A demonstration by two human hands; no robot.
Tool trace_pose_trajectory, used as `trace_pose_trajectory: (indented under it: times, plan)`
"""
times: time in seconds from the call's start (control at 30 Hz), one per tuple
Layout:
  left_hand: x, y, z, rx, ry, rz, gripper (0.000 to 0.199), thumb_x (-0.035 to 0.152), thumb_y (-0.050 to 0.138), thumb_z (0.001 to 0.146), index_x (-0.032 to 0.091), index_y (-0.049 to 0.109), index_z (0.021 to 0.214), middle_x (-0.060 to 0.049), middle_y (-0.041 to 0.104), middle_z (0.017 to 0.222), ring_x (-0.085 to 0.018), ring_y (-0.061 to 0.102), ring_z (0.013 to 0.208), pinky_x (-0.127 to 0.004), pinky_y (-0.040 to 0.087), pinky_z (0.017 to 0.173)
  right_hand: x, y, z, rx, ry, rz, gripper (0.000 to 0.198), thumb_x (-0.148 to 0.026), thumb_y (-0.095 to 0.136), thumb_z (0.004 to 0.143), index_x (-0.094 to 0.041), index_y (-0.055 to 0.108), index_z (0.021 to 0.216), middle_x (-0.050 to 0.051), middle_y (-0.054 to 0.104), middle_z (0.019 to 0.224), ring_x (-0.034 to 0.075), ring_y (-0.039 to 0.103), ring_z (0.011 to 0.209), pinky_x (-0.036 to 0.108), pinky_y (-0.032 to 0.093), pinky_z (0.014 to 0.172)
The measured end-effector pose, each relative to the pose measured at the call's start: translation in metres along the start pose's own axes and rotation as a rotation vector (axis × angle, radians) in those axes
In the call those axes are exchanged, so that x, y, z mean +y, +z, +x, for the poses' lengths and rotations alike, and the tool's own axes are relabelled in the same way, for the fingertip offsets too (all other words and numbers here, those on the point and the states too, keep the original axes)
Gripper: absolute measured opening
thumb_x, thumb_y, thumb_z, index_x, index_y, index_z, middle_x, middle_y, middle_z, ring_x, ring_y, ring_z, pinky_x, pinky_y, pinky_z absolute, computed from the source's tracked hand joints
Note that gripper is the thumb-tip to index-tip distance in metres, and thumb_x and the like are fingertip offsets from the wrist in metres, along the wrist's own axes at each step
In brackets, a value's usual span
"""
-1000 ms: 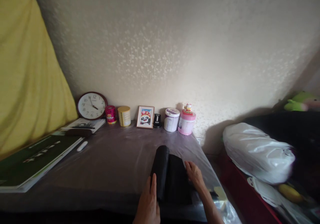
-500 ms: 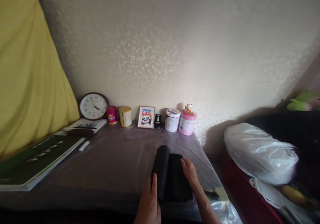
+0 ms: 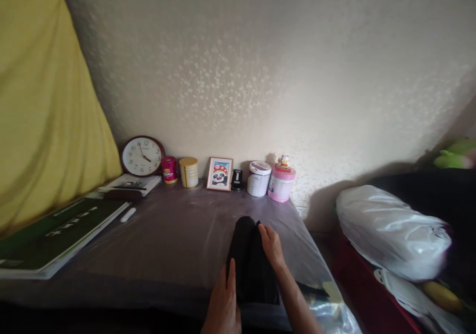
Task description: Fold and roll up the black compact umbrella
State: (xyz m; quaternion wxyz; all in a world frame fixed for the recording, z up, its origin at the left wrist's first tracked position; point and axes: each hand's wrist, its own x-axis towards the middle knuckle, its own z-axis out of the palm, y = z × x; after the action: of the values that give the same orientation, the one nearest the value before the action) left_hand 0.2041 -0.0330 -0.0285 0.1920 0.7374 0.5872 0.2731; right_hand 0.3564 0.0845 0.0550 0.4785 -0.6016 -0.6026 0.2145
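Note:
A black, partly rolled piece of cloth lies near the front edge of the table, its exact kind unclear. Along its left side my left hand holds the rolled part, with the thumb on top and some fingers hidden. My right hand pinches the far right corner of the flat flap and has it raised toward the roll. The flap's lower part hangs down beside my right wrist.
Against the wall stand a clock, a pink-red can, a yellow tin, a framed panda picture and two lidded tubs. A green book lies left; a white plastic bag sits right, beyond the table.
My right hand has moved up and left, folding the cloth's flap from lying flat toward the roll. My left hand stays at the roll's left side. The view has shifted slightly.

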Motion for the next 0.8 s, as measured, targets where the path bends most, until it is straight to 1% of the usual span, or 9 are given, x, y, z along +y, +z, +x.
trace_pose_trajectory:
  times: [0.13,0.23,0.33,0.4,0.43,0.53,0.6,0.7,0.8]
  plan:
    - [0.004,-0.004,0.0,0.009,0.002,0.046,0.096,-0.004,0.042,0.059,0.015,-0.003,0.142,-0.017,0.016,0.15,-0.027,0.02,0.137,-0.044,0.026,0.111,-0.009,0.024,0.004,-0.04,0.005,-0.045,0.036,-0.04,0.038,0.082,-0.016,0.064,0.077,0.01,0.07,0.077,0.02,0.063,0.074,0.027,0.043,0.067]
    - [0.015,-0.016,0.001,-0.014,0.013,0.084,0.088,-0.003,0.041,0.06,0.009,0.009,0.141,-0.018,0.019,0.149,-0.025,0.018,0.138,-0.042,0.025,0.112,-0.013,0.038,0.005,-0.066,0.043,-0.08,0.027,-0.033,0.042,0.082,-0.015,0.063,0.083,0.011,0.07,0.082,0.021,0.065,0.078,0.027,0.044,0.067]
    - [0.025,-0.026,0.001,-0.029,-0.024,0.114,0.077,-0.003,0.041,0.06,0.003,0.025,0.135,-0.021,0.029,0.144,-0.026,0.028,0.134,-0.038,0.028,0.11,-0.018,0.047,0.002,-0.128,0.072,-0.087,0.025,-0.031,0.044,0.083,-0.014,0.06,0.093,0.006,0.071,0.073,0.017,0.064,0.061,0.025,0.044,0.06]
    - [0.026,-0.026,0.0,-0.018,-0.046,0.137,0.071,-0.002,0.041,0.062,0.004,0.031,0.132,-0.022,0.038,0.138,-0.026,0.037,0.129,-0.038,0.033,0.107,-0.023,0.049,-0.002,-0.22,0.066,-0.098,0.026,-0.03,0.041,0.086,-0.014,0.056,0.101,0.001,0.069,0.065,0.014,0.06,0.047,0.023,0.042,0.053]
    - [0.024,-0.024,-0.001,-0.007,-0.055,0.152,0.068,-0.001,0.041,0.063,0.004,0.033,0.13,-0.021,0.042,0.135,-0.026,0.04,0.127,-0.039,0.035,0.106,-0.026,0.05,-0.004,-0.264,0.049,-0.121,0.027,-0.03,0.04,0.088,-0.015,0.055,0.104,0.0,0.07,0.064,0.013,0.06,0.046,0.023,0.042,0.053]
    - [0.012,-0.012,-0.003,0.036,-0.061,0.185,0.058,0.004,0.04,0.067,0.002,0.038,0.125,-0.024,0.049,0.129,-0.03,0.045,0.123,-0.045,0.04,0.102,-0.034,0.05,-0.011,-0.328,-0.03,-0.257,0.023,-0.026,0.042,0.089,-0.016,0.054,0.106,0.001,0.072,0.071,0.015,0.067,0.071,0.022,0.043,0.064]
    - [0.003,-0.004,-0.005,0.09,-0.036,0.179,0.057,0.009,0.04,0.069,0.003,0.037,0.125,-0.025,0.05,0.128,-0.032,0.047,0.121,-0.049,0.042,0.098,-0.037,0.05,-0.013,-0.335,-0.057,-0.336,0.022,-0.025,0.043,0.089,-0.017,0.055,0.106,0.001,0.073,0.074,0.016,0.067,0.086,0.023,0.042,0.071]
    - [-0.005,-0.004,-0.01,0.193,0.035,0.151,0.056,0.017,0.041,0.073,0.007,0.033,0.127,-0.023,0.052,0.125,-0.033,0.051,0.117,-0.052,0.047,0.092,-0.038,0.05,-0.015,-0.36,-0.063,-0.389,0.021,-0.026,0.042,0.091,-0.02,0.055,0.107,-0.001,0.073,0.076,0.017,0.067,0.088,0.024,0.042,0.072]
    - [-0.001,-0.021,-0.016,0.288,0.09,0.112,0.05,0.024,0.04,0.08,0.011,0.031,0.127,-0.02,0.055,0.12,-0.03,0.057,0.11,-0.047,0.051,0.087,-0.038,0.05,-0.018,-0.365,-0.076,-0.425,0.02,-0.028,0.041,0.092,-0.022,0.056,0.104,-0.002,0.073,0.077,0.016,0.068,0.085,0.023,0.042,0.07]
